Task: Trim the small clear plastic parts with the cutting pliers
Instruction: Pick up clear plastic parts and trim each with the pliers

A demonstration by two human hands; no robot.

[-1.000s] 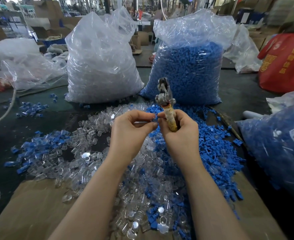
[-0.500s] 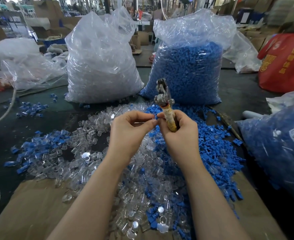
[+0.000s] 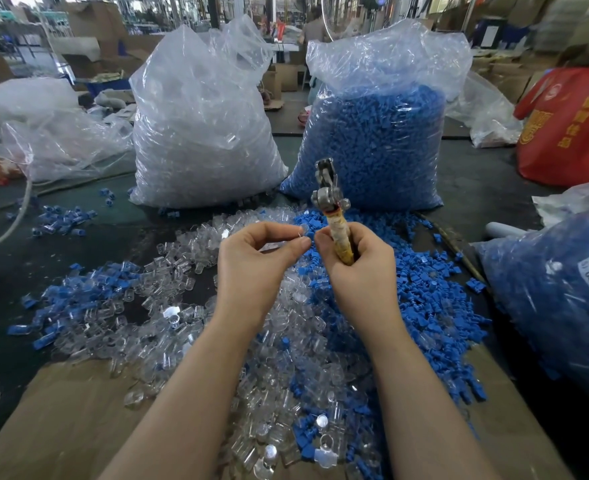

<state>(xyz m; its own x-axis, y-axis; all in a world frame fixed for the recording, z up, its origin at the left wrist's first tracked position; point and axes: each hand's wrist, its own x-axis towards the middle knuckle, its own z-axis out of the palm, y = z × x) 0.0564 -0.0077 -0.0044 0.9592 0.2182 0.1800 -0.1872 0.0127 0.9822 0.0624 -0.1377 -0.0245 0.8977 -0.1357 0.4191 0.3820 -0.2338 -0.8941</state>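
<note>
My right hand (image 3: pixel 359 268) grips the tape-wrapped handle of the cutting pliers (image 3: pixel 331 202), whose metal jaws point up and away from me. My left hand (image 3: pixel 255 265) pinches a small clear plastic part (image 3: pixel 301 233) between thumb and forefinger, right beside my right thumb. Both hands hover above a heap of loose clear parts (image 3: pixel 168 327) mixed with blue parts (image 3: pixel 424 306) on the table. How far the jaws are parted is hard to tell.
A big bag of clear parts (image 3: pixel 199 133) and a big bag of blue parts (image 3: pixel 372 133) stand behind the heap. Another blue-filled bag (image 3: pixel 556 292) lies at the right, a red bag (image 3: pixel 573 126) far right. Cardboard (image 3: pixel 61 410) covers the near table edge.
My hands and the pliers stay almost where they were. The fingertips of both hands have shifted slightly around the small clear part.
</note>
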